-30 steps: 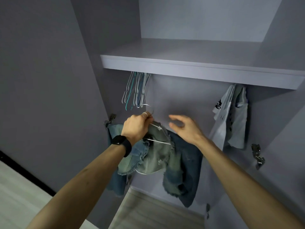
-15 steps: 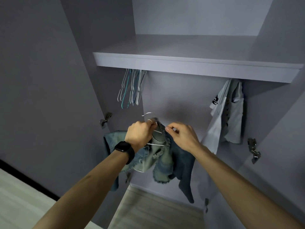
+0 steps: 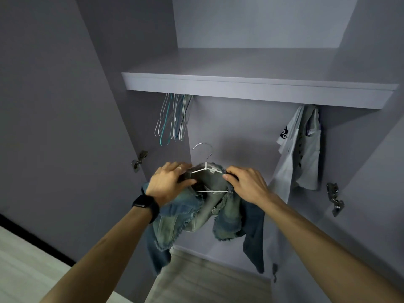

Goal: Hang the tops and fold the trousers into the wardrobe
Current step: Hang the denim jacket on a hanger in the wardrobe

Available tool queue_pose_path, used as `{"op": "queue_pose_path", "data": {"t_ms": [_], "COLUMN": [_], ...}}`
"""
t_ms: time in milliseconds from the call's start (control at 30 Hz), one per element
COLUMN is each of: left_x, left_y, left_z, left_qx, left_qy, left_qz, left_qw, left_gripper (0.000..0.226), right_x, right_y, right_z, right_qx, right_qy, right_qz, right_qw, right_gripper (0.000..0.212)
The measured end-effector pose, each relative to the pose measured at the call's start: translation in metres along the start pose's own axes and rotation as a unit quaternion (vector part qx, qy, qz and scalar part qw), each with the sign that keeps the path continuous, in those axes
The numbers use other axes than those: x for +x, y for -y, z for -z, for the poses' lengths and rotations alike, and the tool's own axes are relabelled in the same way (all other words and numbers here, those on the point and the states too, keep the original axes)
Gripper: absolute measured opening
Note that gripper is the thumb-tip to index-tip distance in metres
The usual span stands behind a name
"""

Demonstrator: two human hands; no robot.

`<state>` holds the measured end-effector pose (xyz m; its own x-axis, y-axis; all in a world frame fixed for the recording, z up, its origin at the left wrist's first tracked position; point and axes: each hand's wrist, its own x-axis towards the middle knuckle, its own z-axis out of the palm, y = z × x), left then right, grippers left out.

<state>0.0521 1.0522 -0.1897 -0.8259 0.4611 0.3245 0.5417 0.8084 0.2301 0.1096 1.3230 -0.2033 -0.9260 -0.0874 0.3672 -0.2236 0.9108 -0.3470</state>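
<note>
Left hand (image 3: 169, 184) moved off hook onto shoulder, right hand (image 3: 247, 184) opposite, both pinching faded frayed blue denim jacket (image 3: 229, 213) on thin white wire hanger (image 3: 205, 167): likely limp, weighty; hold shoulders.

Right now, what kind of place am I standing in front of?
Probably an open wardrobe in a home: empty wire hangers hang under the shelf, a pale top hangs at the right, and door hinges show at the sides.
</note>
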Motion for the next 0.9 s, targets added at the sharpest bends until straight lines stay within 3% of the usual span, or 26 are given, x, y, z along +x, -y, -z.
{"op": "queue_pose_path", "data": {"t_ms": [167,333,400,500,600,700,833,900], "left_x": [-0.023,-0.027,-0.026,-0.011,0.005,0.012,0.015,0.016], "left_y": [0.046,0.055,0.04,-0.011,-0.053,-0.066,-0.089,-0.099], "left_z": [-0.004,0.004,0.007,0.002,-0.009,-0.012,-0.022,-0.026], "left_qx": [0.051,0.064,0.045,-0.056,-0.11,-0.091,-0.05,-0.06], "left_qy": [-0.002,0.138,0.158,0.136,0.052,0.009,-0.004,-0.005], "left_qz": [0.013,0.12,0.115,0.067,0.079,0.075,-0.009,-0.006], "left_qw": [0.999,0.981,0.98,0.987,0.989,0.993,0.999,0.998], "left_gripper": [0.045,0.039,0.04,0.05,0.031,0.029,0.026,0.026], "right_x": [-0.006,-0.016,-0.018,-0.016,-0.013,-0.016,-0.004,0.006], "right_y": [-0.012,-0.013,-0.009,0.003,0.008,0.003,0.016,0.019], "right_z": [0.006,-0.002,-0.006,-0.011,-0.009,0.0,0.011,0.017], "right_qx": [0.006,0.015,0.016,0.015,0.026,0.081,0.14,0.133], "right_qy": [0.006,0.004,0.004,-0.004,-0.007,-0.002,-0.085,-0.094], "right_qz": [-0.001,-0.03,-0.033,-0.022,-0.022,-0.027,-0.053,-0.07], "right_qw": [1.0,0.999,0.999,1.0,0.999,0.996,0.985,0.984], "right_gripper": [0.025,0.027,0.027,0.026,0.026,0.027,0.021,0.017]}}
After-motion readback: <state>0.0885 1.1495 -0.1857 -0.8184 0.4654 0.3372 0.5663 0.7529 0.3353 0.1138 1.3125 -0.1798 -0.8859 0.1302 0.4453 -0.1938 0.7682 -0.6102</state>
